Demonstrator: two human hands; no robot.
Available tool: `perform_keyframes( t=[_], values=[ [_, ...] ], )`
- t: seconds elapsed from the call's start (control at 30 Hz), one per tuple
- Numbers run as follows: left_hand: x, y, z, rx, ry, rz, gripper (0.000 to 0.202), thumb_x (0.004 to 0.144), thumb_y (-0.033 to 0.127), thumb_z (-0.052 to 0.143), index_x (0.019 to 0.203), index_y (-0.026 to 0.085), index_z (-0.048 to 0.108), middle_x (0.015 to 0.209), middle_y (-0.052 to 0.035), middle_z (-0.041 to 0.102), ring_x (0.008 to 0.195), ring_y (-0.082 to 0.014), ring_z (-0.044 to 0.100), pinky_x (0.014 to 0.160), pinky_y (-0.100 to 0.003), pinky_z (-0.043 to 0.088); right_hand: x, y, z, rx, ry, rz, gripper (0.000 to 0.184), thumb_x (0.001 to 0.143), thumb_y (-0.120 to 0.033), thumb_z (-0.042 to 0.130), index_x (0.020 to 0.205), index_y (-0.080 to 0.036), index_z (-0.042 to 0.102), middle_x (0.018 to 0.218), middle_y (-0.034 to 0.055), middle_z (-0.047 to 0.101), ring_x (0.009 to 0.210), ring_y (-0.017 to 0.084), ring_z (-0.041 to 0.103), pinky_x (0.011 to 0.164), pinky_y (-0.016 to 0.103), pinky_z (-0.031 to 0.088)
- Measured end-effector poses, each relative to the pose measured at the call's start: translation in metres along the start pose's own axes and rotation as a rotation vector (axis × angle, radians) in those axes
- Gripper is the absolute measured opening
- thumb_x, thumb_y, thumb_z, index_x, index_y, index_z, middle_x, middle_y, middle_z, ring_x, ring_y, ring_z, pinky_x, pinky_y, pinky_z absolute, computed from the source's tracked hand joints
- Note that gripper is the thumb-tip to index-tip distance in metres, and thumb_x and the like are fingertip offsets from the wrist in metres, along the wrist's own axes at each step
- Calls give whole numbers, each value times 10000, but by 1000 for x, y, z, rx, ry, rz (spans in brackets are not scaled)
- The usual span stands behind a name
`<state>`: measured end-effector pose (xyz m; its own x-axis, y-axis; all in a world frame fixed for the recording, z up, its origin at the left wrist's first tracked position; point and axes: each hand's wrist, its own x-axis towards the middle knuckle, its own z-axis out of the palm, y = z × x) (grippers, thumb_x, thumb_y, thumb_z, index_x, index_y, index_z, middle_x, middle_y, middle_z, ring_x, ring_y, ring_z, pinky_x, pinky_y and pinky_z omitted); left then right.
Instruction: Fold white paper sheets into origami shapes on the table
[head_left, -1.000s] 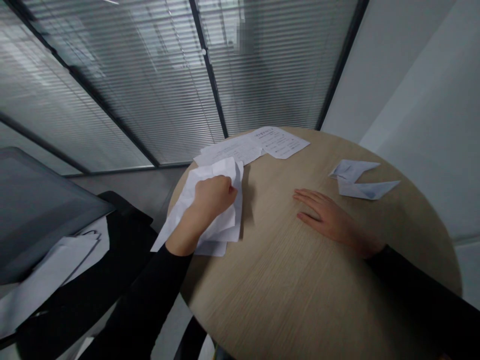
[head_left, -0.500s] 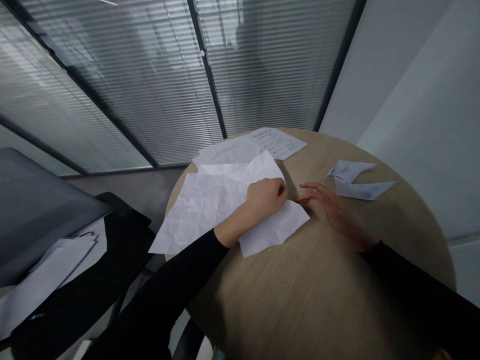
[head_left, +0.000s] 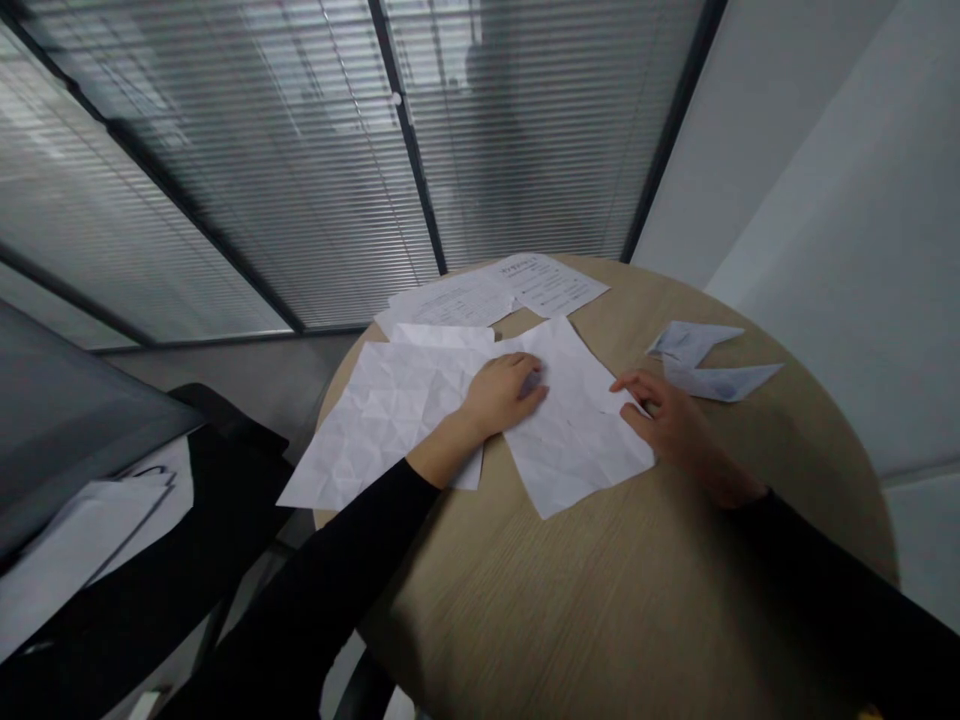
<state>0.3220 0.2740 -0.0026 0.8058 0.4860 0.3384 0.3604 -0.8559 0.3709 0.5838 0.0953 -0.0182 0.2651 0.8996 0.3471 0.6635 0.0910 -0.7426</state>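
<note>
A creased white sheet (head_left: pixel 577 430) lies flat near the middle of the round wooden table (head_left: pixel 600 600). My left hand (head_left: pixel 502 392) rests on its left part, fingers loosely stretched and flat. My right hand (head_left: pixel 667 420) touches the sheet's right edge with the fingertips, fingers apart. A second creased sheet (head_left: pixel 382 420) lies to the left under my left wrist and overhangs the table's edge.
Printed sheets (head_left: pixel 510 290) lie at the table's far edge. Two folded paper shapes (head_left: pixel 705 362) sit at the far right. A dark chair (head_left: pixel 180 560) with white papers (head_left: pixel 82 540) stands at the left. Glass walls with blinds rise behind.
My left hand pulled one creased sheet off the left pile, dragged it right to the table's middle and flattened out on it. My right hand moved onto the sheet's right edge.
</note>
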Motion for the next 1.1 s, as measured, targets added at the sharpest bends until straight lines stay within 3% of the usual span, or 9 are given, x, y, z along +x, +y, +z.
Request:
perform_keyframes(
  t=[0.23,0.3,0.43,0.5,0.57,0.63,0.73,0.87,1.1],
  values=[
    [-6,0,2,12,71,52,452,1119,553,732,1403,202,751,1512,-160,790,1433,-366,742,1267,-593,581,-15,6,-11,-119,25,95,216,930,-368,621,810,-258,764,528,-48,516,472,169,452,526,337,262],
    [-7,0,4,-10,16,109,567,1097,641,751,1447,195,743,1540,-179,779,1435,-379,744,1263,-600,584,-18,7,-18,-242,-58,-1,293,959,-367,611,714,-258,732,554,-18,590,495,177,515,547,344,296],
    [-11,-1,5,2,-46,167,766,1051,753,771,1537,165,709,1649,-224,707,1519,-424,694,1300,-625,556,-11,5,-29,-510,84,-226,367,1002,-334,653,644,-259,618,595,23,618,542,195,553,583,368,358],
    [-11,-1,4,1,-59,172,776,1055,751,768,1558,164,698,1664,-227,696,1543,-430,678,1311,-632,545,-5,4,-27,-536,138,-342,261,1013,-297,678,757,-258,711,753,82,743,725,273,705,697,411,528],
    [-11,-2,4,-7,-74,181,802,1042,755,784,1577,165,684,1678,-231,685,1557,-434,669,1317,-639,539,1,5,-20,-489,43,-438,146,1034,-287,700,1025,-254,842,1029,142,854,1017,373,804,956,545,650],
    [-11,-2,4,-8,-89,194,846,1025,771,799,1586,150,673,1689,-243,673,1564,-441,663,1325,-645,533,2,9,-11,-396,-105,-474,353,1078,-301,679,1395,-286,833,1450,149,837,1318,407,793,1170,644,631],
    [-11,-2,3,4,-100,219,871,1017,777,809,1574,122,675,1686,-255,672,1572,-446,658,1342,-642,524,-2,20,3,-347,-291,-461,621,1154,-358,629,1773,-344,584,1825,109,601,1662,396,598,1362,690,513],
    [-10,-3,-2,7,-105,247,781,1028,726,827,1531,139,712,1666,-245,692,1546,-426,687,1316,-609,556,-4,34,6,-358,-345,-434,689,1188,-412,606,1860,-360,460,1891,85,501,1727,385,519,1408,689,467],
    [-10,-2,-23,-110,-200,341,323,1060,386,807,1328,207,834,1530,-137,806,1398,-332,795,1240,-503,618,10,36,-5,-322,-326,-468,571,1148,-372,681,1717,-412,657,1763,65,669,1580,387,681,1334,692,557]
  ],
)
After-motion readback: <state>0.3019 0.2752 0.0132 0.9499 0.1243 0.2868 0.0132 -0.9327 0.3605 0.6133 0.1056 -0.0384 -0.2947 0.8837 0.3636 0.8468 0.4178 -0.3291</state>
